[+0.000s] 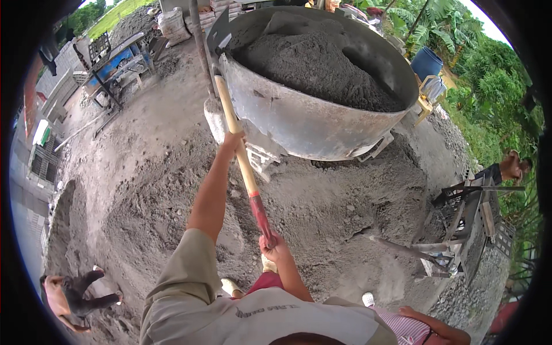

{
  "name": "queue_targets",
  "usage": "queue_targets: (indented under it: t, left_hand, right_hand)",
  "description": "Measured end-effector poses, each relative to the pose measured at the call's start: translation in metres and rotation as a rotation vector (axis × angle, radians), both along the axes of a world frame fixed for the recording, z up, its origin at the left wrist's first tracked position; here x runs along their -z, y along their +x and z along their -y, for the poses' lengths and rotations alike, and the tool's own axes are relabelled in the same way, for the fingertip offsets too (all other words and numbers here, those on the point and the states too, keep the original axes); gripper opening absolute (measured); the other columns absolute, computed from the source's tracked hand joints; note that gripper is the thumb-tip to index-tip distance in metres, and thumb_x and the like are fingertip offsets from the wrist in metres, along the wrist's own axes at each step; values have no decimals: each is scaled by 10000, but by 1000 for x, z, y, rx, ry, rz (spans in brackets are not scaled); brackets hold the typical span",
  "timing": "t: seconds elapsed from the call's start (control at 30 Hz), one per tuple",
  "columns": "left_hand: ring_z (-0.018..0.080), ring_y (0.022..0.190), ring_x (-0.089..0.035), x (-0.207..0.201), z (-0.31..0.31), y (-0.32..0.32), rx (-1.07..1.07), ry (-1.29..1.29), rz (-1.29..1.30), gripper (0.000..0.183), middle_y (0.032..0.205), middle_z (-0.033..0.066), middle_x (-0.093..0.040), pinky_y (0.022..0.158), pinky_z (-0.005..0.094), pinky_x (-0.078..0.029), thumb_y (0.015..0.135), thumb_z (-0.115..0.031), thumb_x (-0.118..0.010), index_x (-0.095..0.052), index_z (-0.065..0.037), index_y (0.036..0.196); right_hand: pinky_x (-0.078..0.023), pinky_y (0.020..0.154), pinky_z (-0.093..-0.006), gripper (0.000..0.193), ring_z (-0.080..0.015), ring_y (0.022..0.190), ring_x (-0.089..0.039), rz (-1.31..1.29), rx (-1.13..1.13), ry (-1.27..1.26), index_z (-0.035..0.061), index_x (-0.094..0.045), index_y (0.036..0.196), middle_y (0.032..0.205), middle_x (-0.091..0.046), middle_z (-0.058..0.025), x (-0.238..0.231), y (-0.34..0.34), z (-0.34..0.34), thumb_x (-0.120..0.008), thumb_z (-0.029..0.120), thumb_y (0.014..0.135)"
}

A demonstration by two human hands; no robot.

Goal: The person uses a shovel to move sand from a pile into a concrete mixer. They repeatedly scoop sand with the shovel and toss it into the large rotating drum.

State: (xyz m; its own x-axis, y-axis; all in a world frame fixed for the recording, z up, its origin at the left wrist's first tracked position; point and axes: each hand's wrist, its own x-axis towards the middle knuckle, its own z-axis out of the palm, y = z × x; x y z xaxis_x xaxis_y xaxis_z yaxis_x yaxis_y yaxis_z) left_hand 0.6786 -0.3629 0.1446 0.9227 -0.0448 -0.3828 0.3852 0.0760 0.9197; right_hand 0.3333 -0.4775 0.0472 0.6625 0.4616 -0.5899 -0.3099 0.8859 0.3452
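A long shovel-like tool with a pale wooden shaft (229, 106) and a red grip (260, 215) slants from my body up to the left side of a big round metal tub. My left hand (233, 142) is closed round the middle of the shaft. Lower down, my right hand (275, 247) grips the end of the red handle. The shaft's far end meets a grey metal plate (218, 34) by the rim; whether this is the tool's blade I cannot tell. Grey sandy mix (313, 60) is heaped inside the tub (310, 129).
The tub rests on hollow blocks (264, 161). A wooden pole (201, 46) stands left of it. People are at the lower left (72, 299), lower right (420, 328) and right (506, 169). A machine (468, 224) with a bar and a blue barrel (426, 63) are on the right.
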Motion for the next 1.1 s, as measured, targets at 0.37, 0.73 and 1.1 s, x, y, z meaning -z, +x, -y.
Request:
queue_targets:
  t: [0.37, 0.73, 1.1]
  left_hand:
    - [188, 520, -461, 190, -89, -225, -374, -740, -587, 162, 592, 47, -441, 540, 337, -455, 768, -183, -541, -443, -68, 712]
    - [186, 491, -476, 273, -251, -448, -604, -784, -751, 146, 573, 61, -477, 497, 325, -448, 735, -184, -518, -439, -71, 689]
    - [186, 440, -412, 159, -262, -453, -948, -1275, -469, 102, 550, 56, -387, 457, 339, -411, 657, -52, -492, -392, -57, 680]
  right_hand:
    - [-428, 635, -302, 390, -183, 699, -508, -254, -72, -1777, 27, -457, 988, 800, -485, -74, -37, -156, -9, -630, 91, 644]
    - [-387, 857, -322, 548, -231, 1009, -457, -24, -504, -1839, -10, -325, 1243, 1153, -426, -167, -126, -233, -171, -552, 264, 825]
    - [-430, 845, -459, 299, -291, 807, -575, 1431, -249, -2133, -71, -574, 828, 869, -566, -193, -229, -188, -192, -426, 136, 672]
